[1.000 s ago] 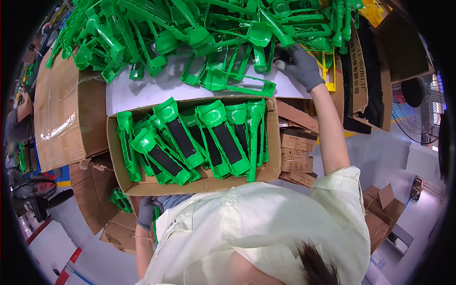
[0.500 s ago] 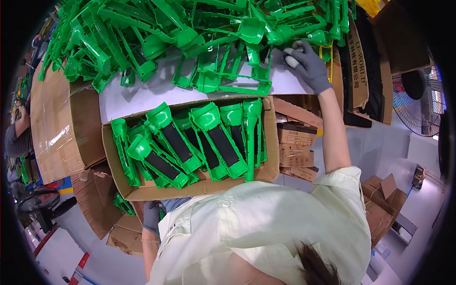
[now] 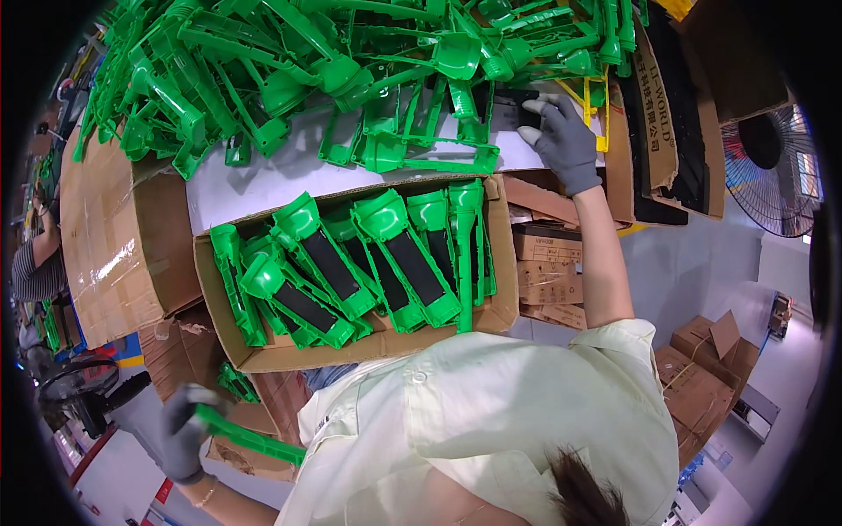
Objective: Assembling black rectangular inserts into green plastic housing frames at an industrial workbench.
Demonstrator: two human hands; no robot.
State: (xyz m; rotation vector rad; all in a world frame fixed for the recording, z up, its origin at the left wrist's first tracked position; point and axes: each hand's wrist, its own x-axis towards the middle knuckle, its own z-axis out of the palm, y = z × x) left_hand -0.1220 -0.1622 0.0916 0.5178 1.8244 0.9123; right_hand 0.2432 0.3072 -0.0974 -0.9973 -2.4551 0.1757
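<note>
My left hand [image 3: 182, 434], in a grey glove and blurred, is closed around the end of a long green plastic housing half [image 3: 254, 443], held low beside the box. The far end of that piece meets my shirt. On the white tabletop [image 3: 210, 195], my right hand [image 3: 566, 145], also gloved, has its thumb and forefinger apart. Its fingertips are at the end of a black strip [image 3: 516, 95]. An open cardboard box [image 3: 351, 352] in front of me contains several green housings [image 3: 298, 215] with black strips along them.
A large heap of green housings [image 3: 342, 74] covers the far side of the table. Cardboard cartons stand at left [image 3: 110, 237] and right [image 3: 548, 272]. A yellow frame [image 3: 602, 114] is near my right hand. Fans stand at left [image 3: 83, 394] and right [image 3: 772, 171].
My left hand has come out from beside the box, moving left and down with a green housing half. My right hand has shifted slightly nearer and left.
</note>
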